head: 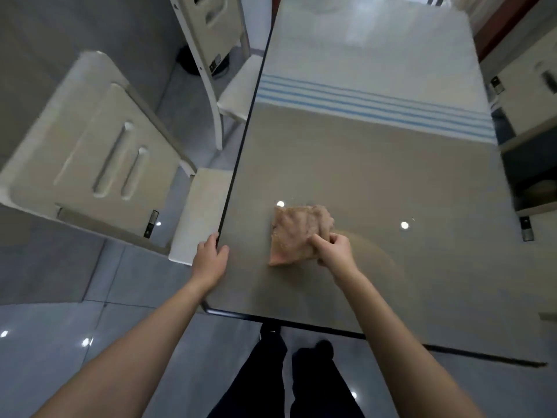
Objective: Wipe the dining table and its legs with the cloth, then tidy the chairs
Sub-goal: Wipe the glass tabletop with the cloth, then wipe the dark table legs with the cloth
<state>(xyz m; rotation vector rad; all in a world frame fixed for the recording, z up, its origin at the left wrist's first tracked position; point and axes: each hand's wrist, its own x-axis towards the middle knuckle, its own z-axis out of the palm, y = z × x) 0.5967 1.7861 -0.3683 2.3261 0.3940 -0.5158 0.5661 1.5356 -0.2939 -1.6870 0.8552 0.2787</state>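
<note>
1. surface [376, 182]: grey, glossy.
2. chairs [99, 152]: two, pale, off the surface's left edge.
3. cloth [297, 233]: tan, crumpled, on the surface near its front edge; likely light, soft, limp; bunches anywhere.
4. right grip [334, 247]: clenched on the cloth's near corner.
5. left grip [211, 257]: clasps the surface's left edge.

- The tabletop [391, 182] lies bare beyond and right of the cloth [297, 233], as far as the striped cover [376, 107].
- The near left chair [90, 152] and far left chair [211, 40] stand tight against its left edge.
- The right chair [527, 101] crowds the right edge.
</note>
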